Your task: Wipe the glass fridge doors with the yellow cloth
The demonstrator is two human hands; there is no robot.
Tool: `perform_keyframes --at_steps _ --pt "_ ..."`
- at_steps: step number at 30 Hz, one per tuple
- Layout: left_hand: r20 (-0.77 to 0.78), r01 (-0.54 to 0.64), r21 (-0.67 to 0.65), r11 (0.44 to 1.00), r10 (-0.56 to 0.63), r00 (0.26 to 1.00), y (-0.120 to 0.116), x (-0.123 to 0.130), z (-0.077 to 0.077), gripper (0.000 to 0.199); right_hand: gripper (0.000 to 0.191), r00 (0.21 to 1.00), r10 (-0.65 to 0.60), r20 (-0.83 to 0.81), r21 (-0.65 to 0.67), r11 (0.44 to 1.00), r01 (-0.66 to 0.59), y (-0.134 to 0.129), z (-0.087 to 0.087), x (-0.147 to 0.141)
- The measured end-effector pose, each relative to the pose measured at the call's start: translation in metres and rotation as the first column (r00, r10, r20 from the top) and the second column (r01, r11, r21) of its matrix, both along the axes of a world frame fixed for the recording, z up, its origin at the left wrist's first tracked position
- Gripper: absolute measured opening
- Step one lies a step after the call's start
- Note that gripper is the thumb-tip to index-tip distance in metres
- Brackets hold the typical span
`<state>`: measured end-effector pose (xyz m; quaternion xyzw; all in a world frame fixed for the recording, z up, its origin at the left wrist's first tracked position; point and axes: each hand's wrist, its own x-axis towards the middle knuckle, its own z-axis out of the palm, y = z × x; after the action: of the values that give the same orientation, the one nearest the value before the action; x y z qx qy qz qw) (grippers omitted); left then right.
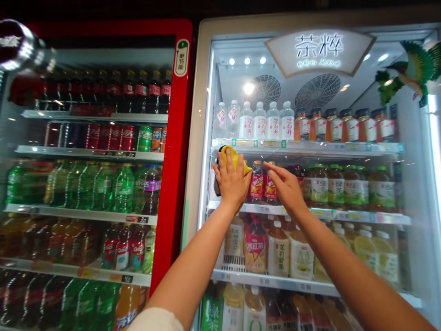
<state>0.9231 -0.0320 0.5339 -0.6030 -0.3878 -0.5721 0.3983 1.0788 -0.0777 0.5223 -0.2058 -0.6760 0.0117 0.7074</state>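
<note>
My left hand [231,181] lies with its fingers spread over a yellow and dark grey cloth [244,164]. It presses the cloth against the glass door of the right-hand drinks fridge, near the door's left side. The palm and fingers hide much of the cloth. My right hand [285,185] is to the right of it, fingers stretched toward the left, with nothing seen in it. It is at or close to the glass; contact cannot be told. Red-labelled tea bottles [257,183] stand behind the glass between the two hands.
A red-framed fridge [175,119] with cans and bottles stands at the left. The right fridge has a pale frame [200,101], a fan-shaped sign [320,51] on top and a green bird decoration [413,69] at upper right. A blurred shiny object [20,46] is at upper left.
</note>
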Motion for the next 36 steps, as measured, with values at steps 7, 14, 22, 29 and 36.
perform_keyframes --at_steps 7,14,22,29,36 --pt "-0.414 -0.007 0.061 0.998 0.032 0.910 0.007 -0.052 -0.049 0.070 0.040 0.667 -0.569 0.481 0.433 0.816 0.383 -0.017 -0.051 0.087" --pt "0.038 -0.082 0.080 0.993 0.079 0.996 0.009 0.005 -0.011 0.063 0.041 0.465 -0.771 0.434 0.623 0.630 0.463 -0.017 -0.047 0.120" --pt "-0.541 -0.009 0.041 0.999 0.030 0.841 -0.002 -0.021 -0.072 0.077 0.042 0.349 -0.811 0.470 0.723 0.581 0.375 -0.024 -0.070 0.132" --pt "-0.026 -0.035 0.046 0.998 0.036 0.999 0.004 0.039 -0.017 0.063 0.039 0.377 -0.826 0.419 0.667 0.561 0.490 -0.018 -0.068 0.154" --pt "-0.640 0.021 0.019 1.000 -0.004 0.769 -0.010 0.037 -0.069 0.081 0.046 0.387 -0.760 0.522 0.679 0.645 0.350 -0.017 -0.086 0.167"
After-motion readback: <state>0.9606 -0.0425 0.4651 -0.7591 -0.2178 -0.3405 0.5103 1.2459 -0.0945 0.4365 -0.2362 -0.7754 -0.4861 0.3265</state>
